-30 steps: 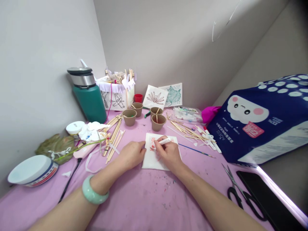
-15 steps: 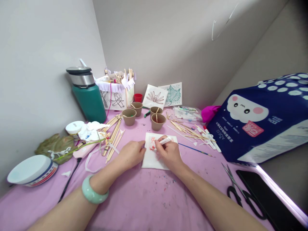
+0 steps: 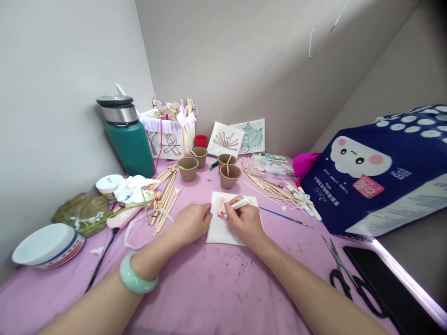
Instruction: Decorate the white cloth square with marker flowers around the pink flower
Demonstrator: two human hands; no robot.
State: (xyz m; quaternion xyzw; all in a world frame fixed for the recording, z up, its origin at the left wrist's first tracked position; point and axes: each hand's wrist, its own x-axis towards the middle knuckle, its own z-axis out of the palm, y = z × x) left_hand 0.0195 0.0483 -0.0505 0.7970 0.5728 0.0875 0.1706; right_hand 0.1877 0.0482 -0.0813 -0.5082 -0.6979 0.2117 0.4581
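A thick white square sheet [image 3: 217, 235] lies flat on the purple tablecloth in front of me, with red line drawing on its upper part. My right hand [image 3: 245, 224] rests on it and grips a white marker pen [image 3: 240, 204], whose tip end points down at the red lines. The hand hides the sheet's right-hand portion. At the left edge, my left hand [image 3: 193, 223] has its fingers curled and pinches the sheet's border between thumb and forefinger. A pale green bangle [image 3: 137, 275] sits on the left wrist.
Beyond the sheet stand several brown cups [image 3: 230, 177] with sticks. Wooden sticks [image 3: 164, 204] and a white bowl [image 3: 47, 244] lie left, near a green bottle [image 3: 128, 144]. To the right are a paintbrush [image 3: 284, 217], scissors [image 3: 344, 267], a black phone [image 3: 387, 284] and a blue package [image 3: 377, 181].
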